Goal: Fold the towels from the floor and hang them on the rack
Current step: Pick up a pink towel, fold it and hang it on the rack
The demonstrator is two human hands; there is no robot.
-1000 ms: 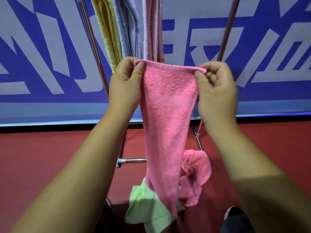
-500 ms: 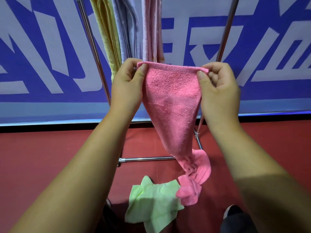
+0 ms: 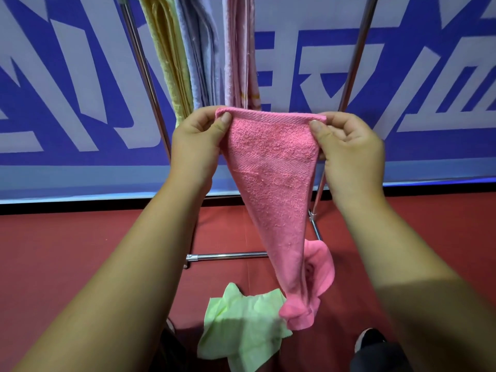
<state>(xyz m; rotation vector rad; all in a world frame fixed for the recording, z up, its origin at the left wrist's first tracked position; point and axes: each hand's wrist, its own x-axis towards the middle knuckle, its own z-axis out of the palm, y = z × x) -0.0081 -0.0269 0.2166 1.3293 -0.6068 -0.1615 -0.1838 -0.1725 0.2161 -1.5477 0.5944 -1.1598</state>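
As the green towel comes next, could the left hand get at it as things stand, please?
Probably not yet: the left hand pinches a top corner of the pink towel, and the green towel lies far below on the floor, though mostly uncovered.

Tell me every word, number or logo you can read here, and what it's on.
None can be read with certainty.
The banner shows only huge blue-and-pale strokes, cropped by the frame and partly hidden behind the hung towels.
No lettering shows on the pink towel, green towel or rack.
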